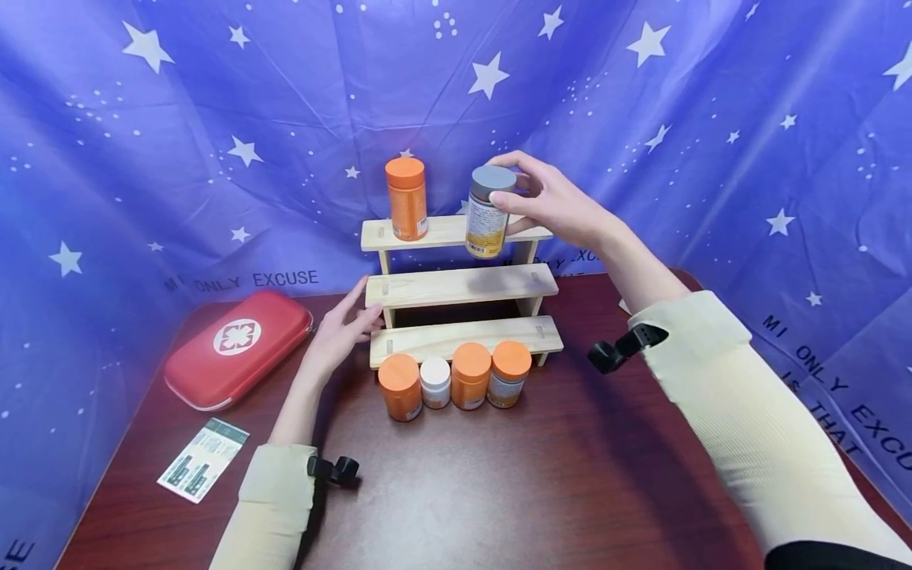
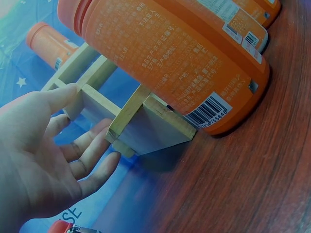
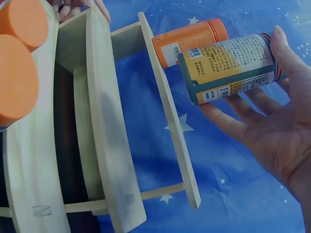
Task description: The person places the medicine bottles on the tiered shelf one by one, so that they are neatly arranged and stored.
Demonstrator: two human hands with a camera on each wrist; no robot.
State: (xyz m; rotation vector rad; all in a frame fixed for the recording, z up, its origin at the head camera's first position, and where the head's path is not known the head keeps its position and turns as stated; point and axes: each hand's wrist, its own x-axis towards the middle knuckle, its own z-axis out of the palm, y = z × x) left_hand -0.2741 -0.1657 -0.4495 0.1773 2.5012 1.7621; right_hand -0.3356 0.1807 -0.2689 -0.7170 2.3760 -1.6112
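My right hand point(image 1: 559, 204) grips a grey-lidded bottle point(image 1: 487, 226) with a yellow and white label, thumb and fingers round its upper part. The bottle is upright in front of the top tier of a three-tier wooden stand point(image 1: 463, 286). On that tier's left part stands an orange bottle point(image 1: 408, 207). In the left wrist view, my left hand point(image 2: 43, 150) rests loosely spread fingertips against the stand's left end. Before the lowest tier is a row: an orange bottle point(image 1: 401, 389), a small white bottle point(image 1: 435, 384), another orange bottle point(image 1: 470, 378) and an orange-lidded grey bottle point(image 1: 507, 380).
A red zippered case point(image 1: 242, 348) with a white emblem lies left of the stand on the dark wooden table point(image 1: 456, 491). Nearer the front left is a printed card or packet point(image 1: 203, 459). A blue star-patterned cloth point(image 1: 299, 103) hangs close behind the stand.
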